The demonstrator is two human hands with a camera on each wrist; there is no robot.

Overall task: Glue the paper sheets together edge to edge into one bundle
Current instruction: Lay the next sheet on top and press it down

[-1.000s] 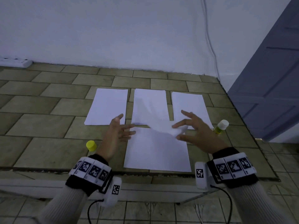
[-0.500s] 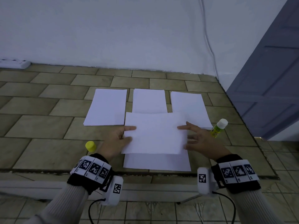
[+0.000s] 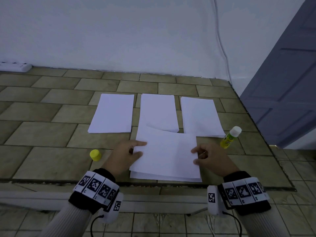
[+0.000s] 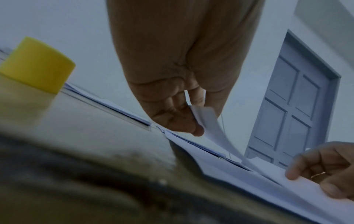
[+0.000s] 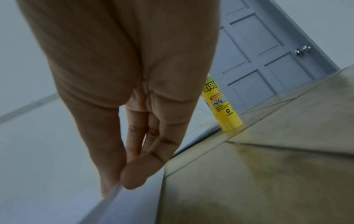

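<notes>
We hold a white paper sheet (image 3: pixel 166 151) by its two short sides, just above the near stack of paper (image 3: pixel 164 177) at the front of the tiled floor (image 3: pixel 51 159). Our left hand (image 3: pixel 125 153) pinches the sheet's left edge, thumb on top and fingers curled beneath; the left wrist view shows that edge bending up between the fingertips (image 4: pixel 193 128). Our right hand (image 3: pixel 209 158) pinches the right edge, and in the right wrist view thumb and fingers close on the thin paper edge. The sheet lies nearly flat and covers most of the near stack, whose front edge shows beneath it.

Beyond it three more paper stacks lie in a row, apart from one another: the left stack (image 3: pixel 112 113), the middle stack (image 3: pixel 158 112) and the right stack (image 3: pixel 200 117). The held sheet's far edge overlaps the middle stack's near end. A yellow glue stick (image 3: pixel 230 138) with a white tip stands just beside the right stack's near corner. Its yellow cap (image 3: pixel 95 155) stands on the floor left of our left hand.
</notes>
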